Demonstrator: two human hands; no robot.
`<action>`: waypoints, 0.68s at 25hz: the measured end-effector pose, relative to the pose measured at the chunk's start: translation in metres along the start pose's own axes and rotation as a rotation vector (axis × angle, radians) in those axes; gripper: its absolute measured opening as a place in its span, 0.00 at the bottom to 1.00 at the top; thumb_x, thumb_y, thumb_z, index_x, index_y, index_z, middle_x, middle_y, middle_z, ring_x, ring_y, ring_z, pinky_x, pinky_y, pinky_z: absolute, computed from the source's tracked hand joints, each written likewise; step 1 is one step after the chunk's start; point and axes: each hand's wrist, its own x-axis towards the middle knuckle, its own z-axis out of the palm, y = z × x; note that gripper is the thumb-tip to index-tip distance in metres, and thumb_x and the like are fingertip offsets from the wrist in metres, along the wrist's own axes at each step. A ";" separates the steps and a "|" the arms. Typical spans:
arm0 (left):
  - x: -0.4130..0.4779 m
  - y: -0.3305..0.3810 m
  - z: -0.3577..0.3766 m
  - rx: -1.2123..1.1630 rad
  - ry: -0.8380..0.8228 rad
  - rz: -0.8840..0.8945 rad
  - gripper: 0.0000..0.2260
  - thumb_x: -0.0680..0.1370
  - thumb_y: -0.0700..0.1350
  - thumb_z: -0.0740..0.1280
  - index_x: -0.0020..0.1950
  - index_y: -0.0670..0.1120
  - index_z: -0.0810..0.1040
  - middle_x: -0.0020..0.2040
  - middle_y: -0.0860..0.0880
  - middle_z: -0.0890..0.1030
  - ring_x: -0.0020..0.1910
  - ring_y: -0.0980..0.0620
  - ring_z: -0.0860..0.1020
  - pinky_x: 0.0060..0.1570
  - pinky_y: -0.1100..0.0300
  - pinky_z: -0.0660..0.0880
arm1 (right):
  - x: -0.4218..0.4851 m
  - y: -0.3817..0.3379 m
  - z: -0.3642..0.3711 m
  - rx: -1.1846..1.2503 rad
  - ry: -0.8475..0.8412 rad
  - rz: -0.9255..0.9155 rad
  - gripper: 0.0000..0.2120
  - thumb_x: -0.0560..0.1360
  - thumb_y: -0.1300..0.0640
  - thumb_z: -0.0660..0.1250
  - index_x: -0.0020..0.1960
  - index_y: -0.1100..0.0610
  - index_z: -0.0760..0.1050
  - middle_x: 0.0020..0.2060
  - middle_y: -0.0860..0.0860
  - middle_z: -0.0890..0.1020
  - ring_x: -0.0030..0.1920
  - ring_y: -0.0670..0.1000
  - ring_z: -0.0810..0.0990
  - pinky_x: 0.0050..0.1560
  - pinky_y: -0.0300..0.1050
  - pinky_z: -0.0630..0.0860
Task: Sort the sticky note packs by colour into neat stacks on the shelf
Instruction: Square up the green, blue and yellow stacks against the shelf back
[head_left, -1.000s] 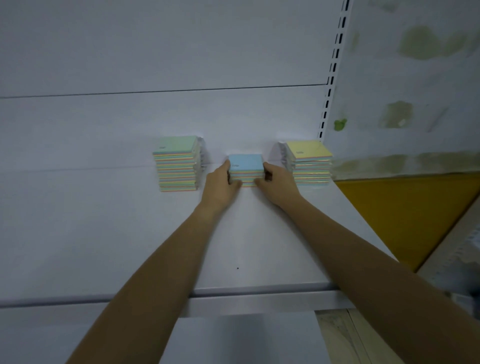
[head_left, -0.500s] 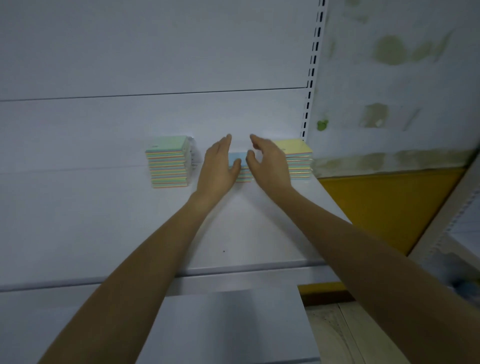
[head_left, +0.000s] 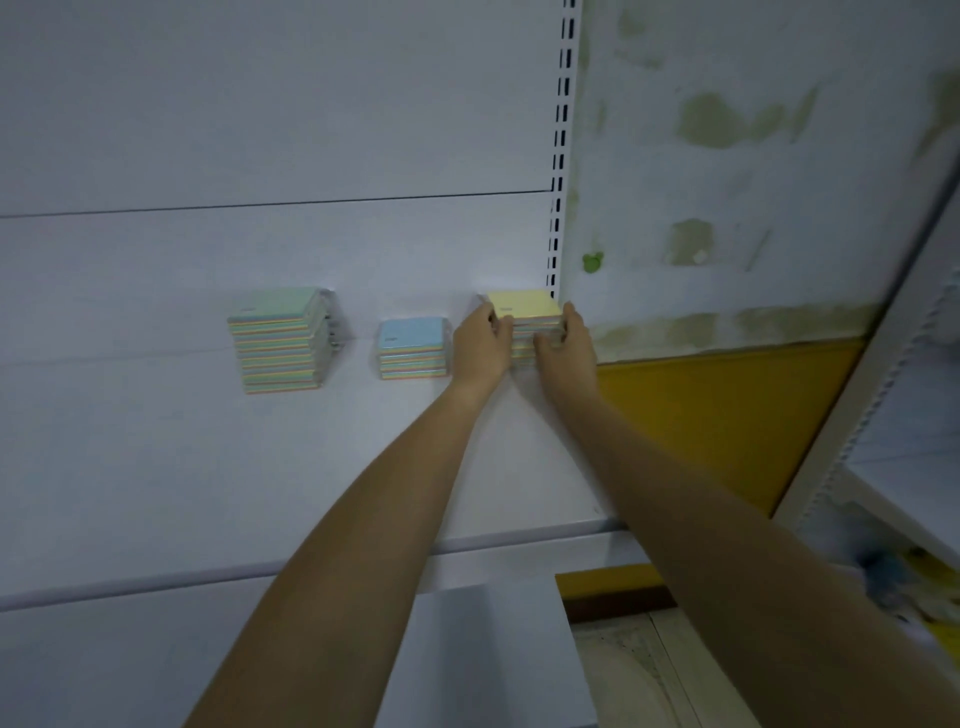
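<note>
Both hands are leaving the blue stack (head_left: 410, 348) and moving toward the slotted upright (head_left: 558, 156). Reaching over the shelf (head_left: 208, 467), the left hand (head_left: 480, 345) and right hand (head_left: 569, 345) are clasping opposite sides of the yellow stack (head_left: 524, 304), likely squaring its packs. It is standing at the upright's foot, long axis vertical, flat faces pointing up.

yellow stack (head_left: 524, 305): upright, held between left hand (head_left: 480, 347) and right hand (head_left: 570, 349)
blue stack (head_left: 411, 356): short, just beside left hand
green stack (head_left: 278, 340): tallest, well apart
</note>
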 end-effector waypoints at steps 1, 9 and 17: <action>0.000 -0.002 0.001 -0.025 0.029 0.010 0.08 0.78 0.39 0.60 0.50 0.38 0.78 0.51 0.35 0.81 0.51 0.40 0.78 0.47 0.58 0.66 | 0.000 0.003 0.000 0.050 0.022 0.004 0.22 0.77 0.62 0.57 0.70 0.61 0.61 0.65 0.58 0.72 0.64 0.56 0.72 0.58 0.41 0.70; 0.000 -0.014 0.004 -0.196 0.092 -0.031 0.13 0.76 0.42 0.65 0.60 0.39 0.77 0.57 0.41 0.81 0.56 0.46 0.79 0.42 0.73 0.66 | 0.006 0.007 -0.002 0.155 0.101 0.083 0.17 0.78 0.60 0.58 0.66 0.58 0.69 0.61 0.55 0.77 0.58 0.51 0.76 0.54 0.40 0.71; -0.003 -0.019 0.000 -0.238 -0.023 -0.083 0.16 0.74 0.40 0.68 0.61 0.38 0.75 0.57 0.45 0.79 0.55 0.48 0.78 0.50 0.67 0.71 | 0.011 0.009 -0.006 0.148 0.006 0.166 0.19 0.75 0.62 0.60 0.66 0.59 0.70 0.61 0.57 0.77 0.54 0.51 0.76 0.54 0.44 0.73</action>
